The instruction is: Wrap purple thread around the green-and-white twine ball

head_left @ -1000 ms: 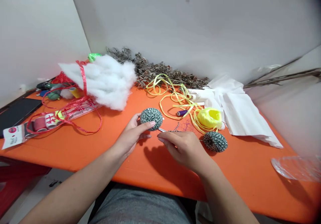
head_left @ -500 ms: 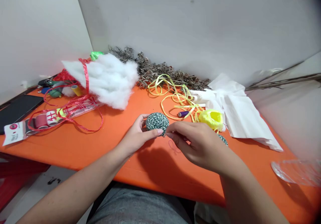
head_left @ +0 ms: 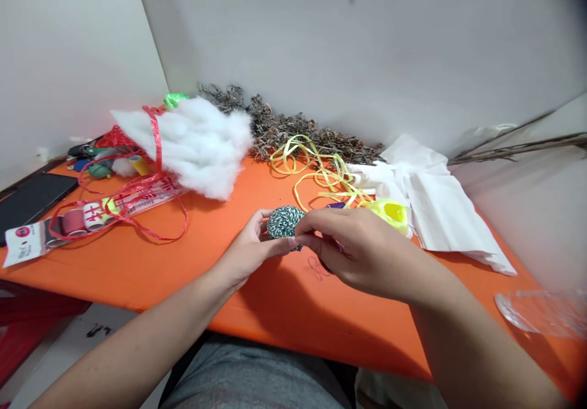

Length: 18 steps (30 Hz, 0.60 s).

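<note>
A round, dark green and white ball of twisted yarn (head_left: 283, 221) is held above the table's near half. My left hand (head_left: 250, 247) is closed around its left side, the thumb pressed on its lower front. At the ball's right edge my right hand (head_left: 353, 244) is pinched, thumb and forefinger together. What sits between these fingertips is too small to make out. A thin pink thread (head_left: 316, 267) lies looped just below the right hand. Behind that hand, a purple thread spool (head_left: 336, 205) is mostly covered.
White stuffing (head_left: 206, 146) is heaped at back left, beside a pack of thread spools (head_left: 76, 221) and red ribbon (head_left: 156, 140). Yellow ribbon (head_left: 298, 143) tangles before dried twigs (head_left: 293, 125). White sheets (head_left: 444, 213) and a clear plastic container (head_left: 541, 312) lie on the right.
My right hand has moved left and slightly up against the ball, now covering its right edge and most of the purple spool. My left hand and the ball have barely moved.
</note>
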Tool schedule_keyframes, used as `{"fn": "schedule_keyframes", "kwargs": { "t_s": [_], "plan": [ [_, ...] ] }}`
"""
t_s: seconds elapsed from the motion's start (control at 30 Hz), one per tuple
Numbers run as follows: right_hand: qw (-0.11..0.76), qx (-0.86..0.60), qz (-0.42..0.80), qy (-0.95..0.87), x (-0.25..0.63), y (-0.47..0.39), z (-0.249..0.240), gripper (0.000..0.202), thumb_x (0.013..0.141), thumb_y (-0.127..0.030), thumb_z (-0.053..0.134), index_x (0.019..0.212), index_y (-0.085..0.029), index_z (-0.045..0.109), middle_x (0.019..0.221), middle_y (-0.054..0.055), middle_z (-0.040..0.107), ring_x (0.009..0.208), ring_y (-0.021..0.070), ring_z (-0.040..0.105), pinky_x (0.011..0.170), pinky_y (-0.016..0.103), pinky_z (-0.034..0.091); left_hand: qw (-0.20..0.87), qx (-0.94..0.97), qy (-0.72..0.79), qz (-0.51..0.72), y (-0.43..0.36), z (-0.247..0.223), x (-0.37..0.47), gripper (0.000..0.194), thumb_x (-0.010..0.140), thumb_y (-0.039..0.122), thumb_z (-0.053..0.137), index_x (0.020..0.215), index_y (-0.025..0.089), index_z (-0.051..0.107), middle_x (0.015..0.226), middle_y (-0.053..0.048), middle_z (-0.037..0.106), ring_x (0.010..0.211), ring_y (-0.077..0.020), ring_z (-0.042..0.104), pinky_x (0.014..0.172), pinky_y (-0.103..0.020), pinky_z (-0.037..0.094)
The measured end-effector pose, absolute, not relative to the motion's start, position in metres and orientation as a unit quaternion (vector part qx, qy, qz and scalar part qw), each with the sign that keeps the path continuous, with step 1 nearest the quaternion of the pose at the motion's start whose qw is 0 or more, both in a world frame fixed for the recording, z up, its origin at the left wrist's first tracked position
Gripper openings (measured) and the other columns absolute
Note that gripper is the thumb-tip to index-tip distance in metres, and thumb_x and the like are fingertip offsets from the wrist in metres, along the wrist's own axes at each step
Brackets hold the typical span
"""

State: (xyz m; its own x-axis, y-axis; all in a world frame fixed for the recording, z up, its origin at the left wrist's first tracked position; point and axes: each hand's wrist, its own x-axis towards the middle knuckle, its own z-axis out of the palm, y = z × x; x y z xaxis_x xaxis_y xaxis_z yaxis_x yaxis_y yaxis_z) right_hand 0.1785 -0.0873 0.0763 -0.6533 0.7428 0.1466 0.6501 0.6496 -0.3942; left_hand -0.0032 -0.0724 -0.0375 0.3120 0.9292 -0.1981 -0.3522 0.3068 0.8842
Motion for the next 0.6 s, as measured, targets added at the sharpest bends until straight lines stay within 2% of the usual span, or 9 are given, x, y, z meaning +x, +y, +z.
{"fn": "schedule_keyframes", "kwargs": {
  "t_s": [0.3, 0.43, 0.6],
  "plan": [
    [0.136, -0.383, 0.162, -0.899, 0.187, -0.073, 0.094, 0.018, 0.088, -0.006, 0.051, 0.086, -0.022, 0.060, 0.064, -0.006, 0.060, 0.051, 0.0078, 0.049, 0.051, 0.022, 0.033, 0.739, 0.373, 0.359, 0.431, -0.074, -0.033, -0.006, 0.056, 0.068, 0.027, 0.089, 0.114, 0.020, 0.056, 0.111, -0.005, 0.067, 0.099, -0.0190, 0.064, 0.082, -0.030, 0.051],
    [0.138, -0.373, 0.142, -0.906, 0.186, -0.074, 0.091, 0.019, 0.087, -0.006, 0.050, 0.086, -0.021, 0.061, 0.068, -0.003, 0.062, 0.057, 0.0103, 0.051, 0.052, 0.023, 0.033, 0.725, 0.390, 0.352, 0.445, -0.074, -0.033, -0.005, 0.060, 0.063, 0.024, 0.092, 0.111, 0.019, 0.056, 0.111, -0.005, 0.068, 0.102, -0.0194, 0.063, 0.087, -0.030, 0.049],
    [0.126, -0.383, 0.145, -0.903, 0.183, -0.069, 0.089, 0.019, 0.086, -0.005, 0.050, 0.085, -0.022, 0.059, 0.065, -0.005, 0.060, 0.050, 0.0084, 0.050, 0.049, 0.022, 0.032, 0.720, 0.408, 0.346, 0.443, -0.073, -0.035, -0.004, 0.060, 0.064, 0.023, 0.091, 0.111, 0.020, 0.055, 0.114, -0.006, 0.067, 0.105, -0.0210, 0.063, 0.089, -0.032, 0.047]
  ]
}}
